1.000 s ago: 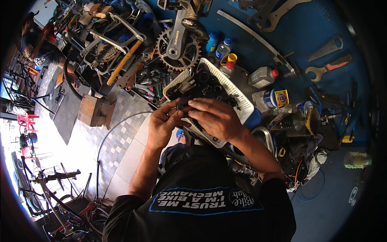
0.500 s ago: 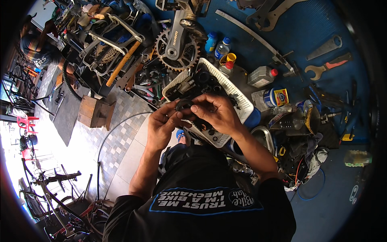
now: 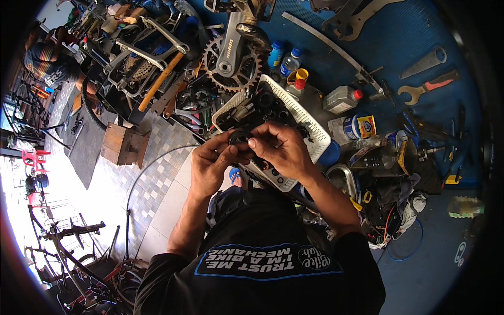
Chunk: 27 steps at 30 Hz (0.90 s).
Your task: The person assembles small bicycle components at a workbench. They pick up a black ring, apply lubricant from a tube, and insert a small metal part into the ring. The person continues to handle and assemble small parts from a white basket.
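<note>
A small black ring-shaped part (image 3: 239,137) is held up between both my hands; its exact kind is too dark to tell. My left hand (image 3: 211,164) pinches its left side between thumb and fingers. On its other side my right hand (image 3: 284,152) grips it with thumb and bent fingers. Just beneath and beyond them stands a white plastic basket (image 3: 313,127) full of dark rings, sleeves and other small parts. The fingers hide some of the basket's contents.
A bicycle crankset (image 3: 227,65) with a toothed chainring stands past the basket. Bottles, a grey can with a red cap (image 3: 342,100) and a white-and-blue tub (image 3: 359,127) crowd its right. A wooden block (image 3: 119,145) rests on the tiled floor. Another person (image 3: 50,63) is at far left.
The ring-shaped part has tilted slightly between my fingers. Both hands have barely moved. The other person at far left has shifted a little.
</note>
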### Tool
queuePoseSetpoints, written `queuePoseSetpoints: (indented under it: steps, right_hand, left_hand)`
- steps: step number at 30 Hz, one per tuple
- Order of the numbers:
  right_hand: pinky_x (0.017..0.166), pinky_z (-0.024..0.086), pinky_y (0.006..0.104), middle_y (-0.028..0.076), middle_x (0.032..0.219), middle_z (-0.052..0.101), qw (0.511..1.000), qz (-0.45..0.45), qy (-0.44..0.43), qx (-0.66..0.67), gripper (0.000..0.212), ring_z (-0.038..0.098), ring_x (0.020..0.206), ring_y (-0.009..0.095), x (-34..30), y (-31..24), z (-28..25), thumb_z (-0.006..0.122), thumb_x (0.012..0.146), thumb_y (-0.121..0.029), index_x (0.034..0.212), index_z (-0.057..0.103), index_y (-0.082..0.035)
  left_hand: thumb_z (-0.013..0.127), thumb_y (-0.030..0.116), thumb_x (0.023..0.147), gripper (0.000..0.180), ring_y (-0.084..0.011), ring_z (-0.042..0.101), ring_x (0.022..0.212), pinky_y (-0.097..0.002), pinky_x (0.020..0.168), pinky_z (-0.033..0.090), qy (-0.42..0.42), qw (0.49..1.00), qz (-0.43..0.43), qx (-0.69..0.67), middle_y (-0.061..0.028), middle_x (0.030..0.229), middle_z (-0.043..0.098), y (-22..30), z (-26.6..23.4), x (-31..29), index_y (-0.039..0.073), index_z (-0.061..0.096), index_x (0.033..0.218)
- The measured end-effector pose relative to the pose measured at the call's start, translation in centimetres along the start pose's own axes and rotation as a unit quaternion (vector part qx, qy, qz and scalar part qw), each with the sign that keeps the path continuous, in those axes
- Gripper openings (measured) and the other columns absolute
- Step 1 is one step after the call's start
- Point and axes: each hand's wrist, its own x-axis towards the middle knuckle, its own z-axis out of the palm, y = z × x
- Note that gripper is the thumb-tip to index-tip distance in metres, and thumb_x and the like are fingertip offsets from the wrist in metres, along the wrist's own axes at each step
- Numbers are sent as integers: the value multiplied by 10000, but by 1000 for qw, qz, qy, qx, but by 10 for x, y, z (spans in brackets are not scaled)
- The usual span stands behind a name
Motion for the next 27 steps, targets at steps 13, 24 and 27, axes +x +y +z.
queuePoseSetpoints:
  steps: [13,24,27]
  right_hand:
    - [686,522,220,8,866,707,1000,1,13,-7,197,620,783,24,0,4,2,735,1003,-179,1034,704,13]
    - [705,511,202,-6,880,702,999,-2,14,-43,186,613,811,18,2,7,6,740,999,-158,1036,703,21]
    - [724,535,221,10,895,718,1000,22,7,-2,190,642,828,36,0,6,3,745,993,-156,1044,704,22]
  left_hand:
    - [644,-73,981,519,-259,740,1063,-385,932,634,-6,999,-6,-54,-194,1224,716,7,9,-1,-94,467,1468]
    - [658,-104,955,522,-272,763,968,-410,879,655,49,999,5,-21,-189,1124,744,8,16,-4,-78,502,1453]
    - [653,-55,988,493,-253,751,1022,-384,912,645,24,999,-24,-32,-181,1160,738,15,10,-4,-91,486,1451]
